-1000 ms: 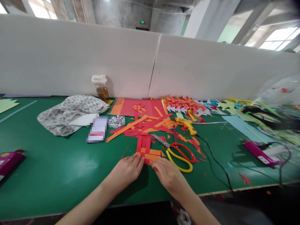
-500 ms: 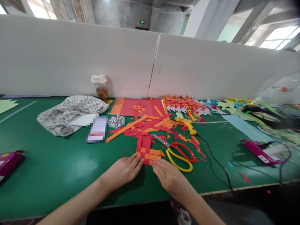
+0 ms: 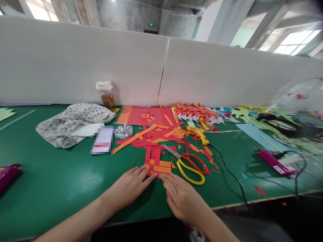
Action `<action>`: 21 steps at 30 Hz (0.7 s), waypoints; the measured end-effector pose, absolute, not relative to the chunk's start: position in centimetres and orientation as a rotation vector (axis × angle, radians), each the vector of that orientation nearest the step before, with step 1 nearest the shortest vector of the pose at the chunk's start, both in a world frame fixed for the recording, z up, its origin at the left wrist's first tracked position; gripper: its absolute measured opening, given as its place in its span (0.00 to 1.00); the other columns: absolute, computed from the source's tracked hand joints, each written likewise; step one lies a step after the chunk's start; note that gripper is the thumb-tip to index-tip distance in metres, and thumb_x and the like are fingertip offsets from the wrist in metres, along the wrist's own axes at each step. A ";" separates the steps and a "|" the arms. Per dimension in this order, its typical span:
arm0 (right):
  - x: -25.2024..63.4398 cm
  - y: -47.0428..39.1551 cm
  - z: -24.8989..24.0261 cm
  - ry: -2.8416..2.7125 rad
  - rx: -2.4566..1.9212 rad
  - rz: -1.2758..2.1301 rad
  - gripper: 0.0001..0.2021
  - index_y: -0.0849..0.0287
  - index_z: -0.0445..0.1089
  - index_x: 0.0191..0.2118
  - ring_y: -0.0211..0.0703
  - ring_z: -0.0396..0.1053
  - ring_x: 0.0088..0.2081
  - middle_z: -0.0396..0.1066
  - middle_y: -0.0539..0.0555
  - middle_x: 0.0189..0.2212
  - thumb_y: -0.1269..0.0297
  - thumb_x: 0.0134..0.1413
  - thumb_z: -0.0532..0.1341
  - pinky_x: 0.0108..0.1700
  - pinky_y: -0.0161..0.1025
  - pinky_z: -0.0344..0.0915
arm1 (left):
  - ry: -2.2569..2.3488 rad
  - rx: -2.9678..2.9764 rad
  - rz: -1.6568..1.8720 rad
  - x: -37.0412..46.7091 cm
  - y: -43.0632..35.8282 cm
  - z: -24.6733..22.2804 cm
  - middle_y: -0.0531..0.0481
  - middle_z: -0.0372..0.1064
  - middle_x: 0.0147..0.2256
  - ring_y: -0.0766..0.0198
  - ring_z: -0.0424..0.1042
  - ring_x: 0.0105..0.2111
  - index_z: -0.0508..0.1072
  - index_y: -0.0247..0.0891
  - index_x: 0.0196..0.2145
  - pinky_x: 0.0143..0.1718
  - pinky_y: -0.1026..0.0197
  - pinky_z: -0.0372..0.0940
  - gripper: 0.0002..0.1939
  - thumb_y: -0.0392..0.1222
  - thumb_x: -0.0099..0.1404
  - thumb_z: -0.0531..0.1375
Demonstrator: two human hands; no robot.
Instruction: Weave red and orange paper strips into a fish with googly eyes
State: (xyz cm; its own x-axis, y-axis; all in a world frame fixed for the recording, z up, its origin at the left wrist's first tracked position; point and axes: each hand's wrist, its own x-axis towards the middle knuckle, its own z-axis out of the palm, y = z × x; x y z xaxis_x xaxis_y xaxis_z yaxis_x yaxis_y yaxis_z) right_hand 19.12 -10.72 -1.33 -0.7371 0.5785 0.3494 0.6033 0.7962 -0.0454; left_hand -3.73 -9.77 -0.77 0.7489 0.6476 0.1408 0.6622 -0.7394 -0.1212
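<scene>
Red and orange paper strips (image 3: 158,165) lie woven crosswise on the green table in front of me, with two red ends pointing away and orange ends to the right. My left hand (image 3: 133,184) grips the near left corner of the weave, its fingers on the left edge and its thumb at the near edge. With fingertips pinched together, my right hand (image 3: 181,193) holds the near right edge. The near side of the weave is partly hidden by fingers. Just right of it lie scissors (image 3: 185,159) with one red and one yellow handle loop, blades spread slightly.
Loose strips (image 3: 151,136) pile up behind the weave. A yellow glue gun (image 3: 199,134) trails a black cord rightward. Further back lie finished paper fish (image 3: 199,111). A phone (image 3: 103,140), a bag of eyes (image 3: 123,131), patterned cloth (image 3: 68,126) and a drink cup (image 3: 106,95) stand left.
My left thumb has stretched rightward along the weave's near edge, closer to my right fingers. My right hand has shifted slightly. The whole view has moved a little.
</scene>
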 end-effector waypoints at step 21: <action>19.4 -5.2 2.1 -2.430 -1.126 -0.189 0.10 0.58 0.66 0.43 0.47 0.66 0.39 0.73 0.55 0.37 0.68 0.56 0.52 0.42 0.45 0.60 | -1.219 -2.794 -0.153 -3.2 -10.3 -0.8 0.46 0.59 0.56 0.55 0.59 0.56 0.57 0.43 0.58 0.55 0.48 0.55 0.29 0.27 0.60 0.48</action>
State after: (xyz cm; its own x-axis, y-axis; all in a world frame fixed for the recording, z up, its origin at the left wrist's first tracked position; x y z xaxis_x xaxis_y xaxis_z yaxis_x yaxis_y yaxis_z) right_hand 19.39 -5.18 2.06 -0.5641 0.6890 0.4551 0.7511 0.6571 -0.0637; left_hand -3.17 -10.26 -0.82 0.6767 0.7252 0.1275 0.7341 -0.6777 -0.0417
